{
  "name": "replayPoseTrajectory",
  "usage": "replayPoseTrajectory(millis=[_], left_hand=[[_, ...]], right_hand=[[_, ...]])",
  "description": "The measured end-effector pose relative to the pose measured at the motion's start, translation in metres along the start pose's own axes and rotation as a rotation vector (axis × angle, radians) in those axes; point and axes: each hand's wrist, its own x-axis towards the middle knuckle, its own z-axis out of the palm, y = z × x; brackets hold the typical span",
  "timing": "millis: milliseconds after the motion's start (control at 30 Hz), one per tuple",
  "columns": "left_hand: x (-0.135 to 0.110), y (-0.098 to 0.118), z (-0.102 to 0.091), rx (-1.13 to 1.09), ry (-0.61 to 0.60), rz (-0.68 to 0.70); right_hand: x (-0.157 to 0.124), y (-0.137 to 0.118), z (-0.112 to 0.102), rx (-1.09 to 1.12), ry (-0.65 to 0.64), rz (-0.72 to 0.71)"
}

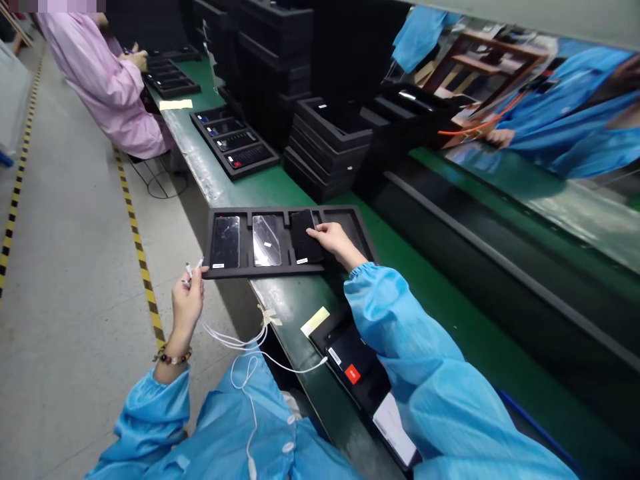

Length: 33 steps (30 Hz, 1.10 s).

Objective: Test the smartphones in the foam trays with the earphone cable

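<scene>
Over tray (265, 272), reaching with right hand (336, 241), gripping phone (303, 241) with long axis crosswise, label (302, 261) nearest; clutching cables (189, 270) in left hand (187, 301).

The desk (285, 301) has a smooth green top with a dull sheen, scuffed pale along its left edge. Overhanging that edge, the tray (273, 271) looks like matt black foam; its phones (226, 241) are glossy, glass-like. The cables (227, 343) look smooth white plastic. Near the edge, the note (316, 322) is yellow paper. The smock (425, 360) is creased blue cloth.
</scene>
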Motion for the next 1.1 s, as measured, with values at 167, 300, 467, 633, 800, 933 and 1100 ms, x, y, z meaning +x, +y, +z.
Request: replayPoseTrajectory(millis=[167, 300, 467, 633, 800, 933, 1100], left_hand=[[-0.037, 0.001, 0.035, -0.015, -0.352, -0.059], [-0.062, -0.009, 0.087, -0.087, -0.709, -0.274], [-0.085, -0.021, 0.144, -0.138, -0.91, -0.496], [-0.1, -0.036, 0.181, -0.202, -0.816, -0.601], [-0.107, -0.051, 0.206, -0.253, -0.695, -0.55], [-0.112, -0.056, 0.215, -0.295, -0.633, -0.523], [-0.118, -0.057, 0.22, -0.323, -0.581, -0.507]], right_hand=[[-0.002, 0.015, -0.014, -0.042, -0.002, -0.025], [-0.013, 0.03, -0.015, -0.151, 0.014, -0.074], [-0.014, 0.031, -0.013, -0.356, 0.149, -0.264], [0.007, 0.013, 0.008, -0.485, 0.04, -0.572], [0.016, 0.013, 0.024, -0.497, 0.048, -0.577], [0.015, 0.017, 0.024, -0.507, 0.073, -0.571], [0.015, 0.017, 0.028, -0.513, 0.123, -0.527]])
